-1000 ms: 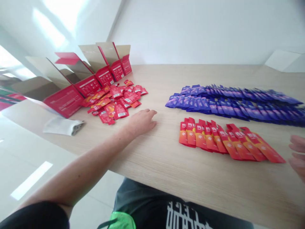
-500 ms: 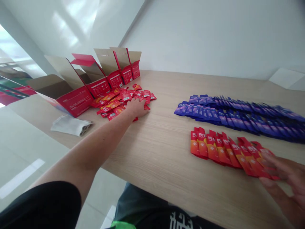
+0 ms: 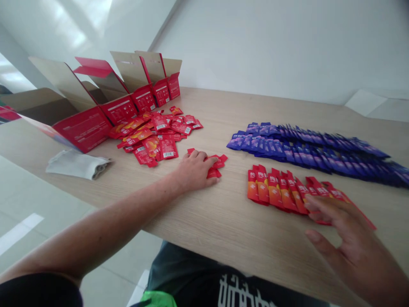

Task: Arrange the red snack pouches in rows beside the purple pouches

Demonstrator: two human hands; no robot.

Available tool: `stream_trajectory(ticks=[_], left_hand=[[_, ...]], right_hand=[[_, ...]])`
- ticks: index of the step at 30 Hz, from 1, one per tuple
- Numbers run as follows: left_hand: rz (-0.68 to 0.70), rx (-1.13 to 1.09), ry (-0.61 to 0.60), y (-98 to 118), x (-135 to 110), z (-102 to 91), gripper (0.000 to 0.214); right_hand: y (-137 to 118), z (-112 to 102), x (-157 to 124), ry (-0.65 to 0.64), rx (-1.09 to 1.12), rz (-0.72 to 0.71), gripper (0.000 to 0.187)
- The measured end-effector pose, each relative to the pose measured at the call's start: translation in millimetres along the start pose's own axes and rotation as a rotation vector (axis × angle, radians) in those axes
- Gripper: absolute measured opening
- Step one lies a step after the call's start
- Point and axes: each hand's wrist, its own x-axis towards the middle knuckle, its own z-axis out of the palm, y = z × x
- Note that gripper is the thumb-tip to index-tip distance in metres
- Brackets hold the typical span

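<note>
My left hand lies palm down on the table with its fingers spread over several red sachets, partly hiding them. Behind and left of it is a loose pile of red and orange sachets, some with barcodes facing up. At the right, my right hand hovers open, thumb apart from the fingers, by the near right end of an overlapping row of red-orange sachets. It covers part of that row, and nothing shows in its grasp.
Two long overlapping rows of blue-purple sachets lie beyond the red row. Open red cardboard boxes line the left back. A folded light grey cloth rests near the table's left edge. A white sheet-like thing is at the back right.
My left hand has moved right and nearer from the pile, dragging several red sachets along the table. My right hand has come further into view, moving left over the red row.
</note>
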Motion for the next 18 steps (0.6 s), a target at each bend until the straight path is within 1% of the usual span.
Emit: stream_trajectory(ticks=[3, 5, 7, 9, 11, 13, 16, 18], left_hand=[[0.079, -0.036, -0.009, 21.7, -18.2, -4.9, 0.086], [0.099, -0.052, -0.019, 29.8, -21.6, -9.5, 0.084], [0.093, -0.038, -0.039, 35.0, -17.2, -14.9, 0.072], [0.091, 0.003, -0.067, 40.1, -7.6, -20.5, 0.055], [0.09, 0.046, -0.108, 46.9, 3.3, -24.9, 0.04], [0.065, 0.065, -0.144, 54.9, 12.2, -27.6, 0.031], [0.02, 0.058, -0.163, 64.1, 20.5, -29.6, 0.027], [0.02, 0.061, -0.153, 65.6, 25.6, -32.3, 0.027]], right_hand=[[-21.6, 4.1, 11.4, -0.062, 0.07, -0.058, 0.061], [-31.6, 7.6, 16.6, -0.082, 0.101, -0.092, 0.06], [-37.7, 10.7, 19.1, -0.09, 0.122, -0.109, 0.059], [-40.4, 12.4, 18.6, -0.097, 0.138, -0.107, 0.059], [-40.3, 12.2, 15.4, -0.105, 0.156, -0.095, 0.06], [-37.6, 9.8, 9.6, -0.101, 0.173, -0.08, 0.062], [-27.6, 1.8, -3.9, -0.071, 0.182, -0.06, 0.064], [-16.4, -6.0, -16.1, -0.053, 0.172, -0.022, 0.066]])
